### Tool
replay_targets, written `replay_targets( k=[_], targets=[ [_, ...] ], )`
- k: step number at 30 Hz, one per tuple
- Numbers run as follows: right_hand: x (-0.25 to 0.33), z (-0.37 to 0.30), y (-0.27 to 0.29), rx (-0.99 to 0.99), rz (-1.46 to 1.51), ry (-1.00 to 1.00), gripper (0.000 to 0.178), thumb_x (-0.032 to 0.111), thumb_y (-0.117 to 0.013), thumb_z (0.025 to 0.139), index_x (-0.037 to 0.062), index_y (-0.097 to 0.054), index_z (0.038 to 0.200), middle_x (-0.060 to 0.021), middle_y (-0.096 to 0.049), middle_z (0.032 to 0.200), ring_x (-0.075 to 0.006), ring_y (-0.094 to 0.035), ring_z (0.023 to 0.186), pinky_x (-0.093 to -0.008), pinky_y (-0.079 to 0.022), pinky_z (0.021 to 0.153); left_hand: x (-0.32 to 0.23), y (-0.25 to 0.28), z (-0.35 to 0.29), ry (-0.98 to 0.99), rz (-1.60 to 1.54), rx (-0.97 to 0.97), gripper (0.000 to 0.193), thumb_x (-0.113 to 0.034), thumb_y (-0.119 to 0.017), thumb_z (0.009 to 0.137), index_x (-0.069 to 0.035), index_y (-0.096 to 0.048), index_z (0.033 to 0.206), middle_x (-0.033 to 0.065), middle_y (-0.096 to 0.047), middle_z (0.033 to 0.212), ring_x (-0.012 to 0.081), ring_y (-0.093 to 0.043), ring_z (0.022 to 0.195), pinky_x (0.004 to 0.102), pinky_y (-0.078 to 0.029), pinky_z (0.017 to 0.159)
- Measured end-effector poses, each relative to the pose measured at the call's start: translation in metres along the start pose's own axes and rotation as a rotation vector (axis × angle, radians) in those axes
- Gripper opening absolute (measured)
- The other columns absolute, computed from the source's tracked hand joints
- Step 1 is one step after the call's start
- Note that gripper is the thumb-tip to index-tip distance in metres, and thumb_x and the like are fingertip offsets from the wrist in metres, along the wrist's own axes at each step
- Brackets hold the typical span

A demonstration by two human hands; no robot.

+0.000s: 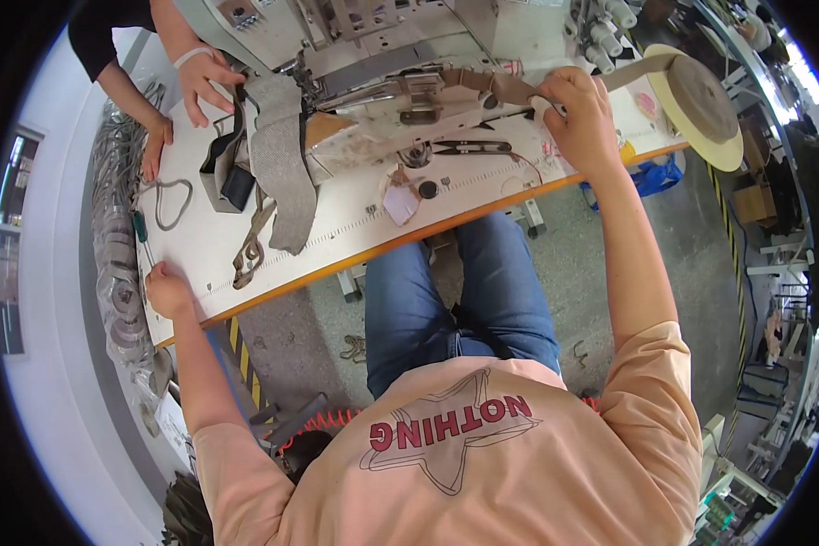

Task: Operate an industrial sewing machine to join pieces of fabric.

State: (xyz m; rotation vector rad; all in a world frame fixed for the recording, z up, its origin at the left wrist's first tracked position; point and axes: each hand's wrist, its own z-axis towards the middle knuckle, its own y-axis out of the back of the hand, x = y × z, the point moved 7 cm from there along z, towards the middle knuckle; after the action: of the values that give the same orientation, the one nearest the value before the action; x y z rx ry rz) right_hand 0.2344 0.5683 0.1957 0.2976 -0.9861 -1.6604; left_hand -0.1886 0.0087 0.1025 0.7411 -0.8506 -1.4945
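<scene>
My right hand [581,114] is closed on a grey-brown fabric band [510,88] beside the sewing machine arm [382,123]. From there the band runs along the machine's top, and on the other side up to a large roll of band [703,98]. At the table's left end, my left hand [168,291] has its fingers pinched at the thin shaft of a green-handled screwdriver [140,227]. A wide grey knitted strip [280,150] hangs over the machine's left end. Beside it lies a dark folded fabric piece [227,173].
A co-worker's hands [207,84] reach in from the far left; one touches the grey fabric. Black thread snips [473,146], a grey loop [173,205] and a crumpled band [253,250] lie on the white table [337,246]. Wrapped rolls [123,300] stand along the left wall.
</scene>
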Motion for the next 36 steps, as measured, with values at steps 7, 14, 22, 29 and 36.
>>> replay_targets(
  k=[7,14,22,29,36],
  targets=[
    [-0.015,-0.01,0.002,0.23,-0.034,-0.219,0.019,0.013,-0.06,0.083,0.0091,-0.063,0.102,-0.0089,-0.064,0.087,-0.0298,-0.06,0.078,-0.0402,-0.047,0.083,0.008,-0.006,0.001,0.025,0.011,0.023,0.024,-0.021,-0.048,0.09,-0.016,-0.069,0.102,0.0092,-0.065,0.107,0.0303,-0.062,0.096,0.043,-0.051,0.08],
    [-0.011,-0.008,0.01,0.089,-0.057,-0.165,0.019,0.015,-0.059,0.085,0.0117,-0.063,0.103,-0.0098,-0.065,0.087,-0.0303,-0.06,0.075,-0.0389,-0.049,0.07,0.011,-0.009,0.002,0.034,0.016,0.039,0.025,-0.02,-0.047,0.09,-0.016,-0.069,0.102,0.0091,-0.065,0.108,0.0301,-0.062,0.097,0.0426,-0.05,0.082],
    [0.021,0.015,0.046,-0.13,0.223,-0.209,0.019,0.013,-0.058,0.084,0.0074,-0.064,0.101,-0.0081,-0.063,0.078,-0.0179,-0.062,0.071,-0.0314,-0.047,0.064,0.01,-0.007,0.003,0.048,-0.017,0.044,0.026,-0.021,-0.048,0.09,-0.016,-0.069,0.103,0.0118,-0.063,0.108,0.0315,-0.061,0.098,0.0433,-0.049,0.083],
    [0.036,0.006,0.023,0.404,0.274,-0.452,0.015,0.014,-0.057,0.086,0.0036,-0.065,0.094,-0.0034,-0.061,0.063,-0.0114,-0.058,0.053,-0.0266,-0.046,0.053,0.007,-0.002,-0.001,0.055,0.006,0.056,0.026,-0.02,-0.048,0.09,-0.015,-0.07,0.102,0.011,-0.064,0.108,0.0309,-0.061,0.099,0.0424,-0.049,0.083],
    [-0.009,-0.021,0.022,0.585,0.224,-0.564,0.017,0.012,-0.053,0.089,0.0023,-0.065,0.095,-0.0027,-0.061,0.063,-0.0094,-0.058,0.051,-0.0255,-0.046,0.052,0.005,-0.001,-0.001,0.071,-0.003,0.034,0.025,-0.019,-0.047,0.09,-0.015,-0.07,0.101,0.0099,-0.065,0.108,0.0304,-0.061,0.098,0.0415,-0.049,0.084]
  ],
)
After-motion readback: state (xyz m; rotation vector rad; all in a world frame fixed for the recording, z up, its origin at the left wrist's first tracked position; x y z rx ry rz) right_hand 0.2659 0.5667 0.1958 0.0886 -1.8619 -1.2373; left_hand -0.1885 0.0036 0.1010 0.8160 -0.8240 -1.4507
